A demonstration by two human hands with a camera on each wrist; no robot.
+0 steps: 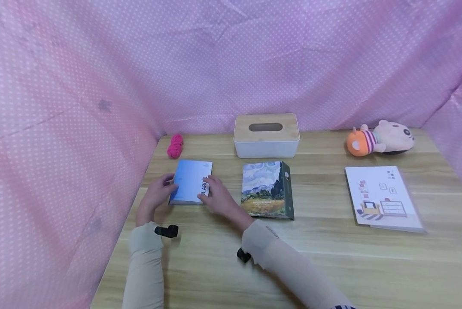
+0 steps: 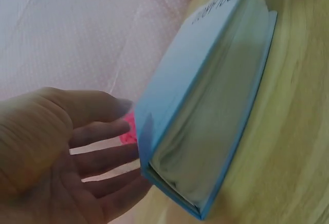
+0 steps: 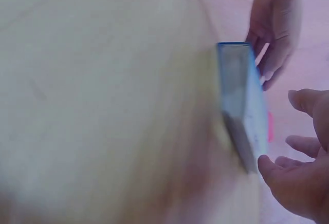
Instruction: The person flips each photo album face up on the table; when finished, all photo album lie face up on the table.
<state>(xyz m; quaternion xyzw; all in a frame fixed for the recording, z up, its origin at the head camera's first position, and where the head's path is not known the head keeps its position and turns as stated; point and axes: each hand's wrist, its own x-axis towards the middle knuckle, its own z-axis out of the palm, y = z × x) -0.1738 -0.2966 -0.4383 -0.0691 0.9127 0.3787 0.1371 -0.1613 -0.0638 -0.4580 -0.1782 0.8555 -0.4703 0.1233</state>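
Observation:
A thick light-blue album with dark lettering lies flat at the left of the table, its cover up. At its left edge is my left hand; in the left wrist view its fingers are extended and spread along the album's spine corner. My right hand is over the album's right edge, fingers loosely spread; the right wrist view has this hand with a gap between thumb and fingers. Pages show along the blue album's open side in the left wrist view.
A painted-landscape photo album lies right of the blue one. Behind stand a white tissue box with a wooden lid and a pink yarn skein. Farther right are a white illustrated folder and a plush toy. Pink dotted cloth surrounds the table.

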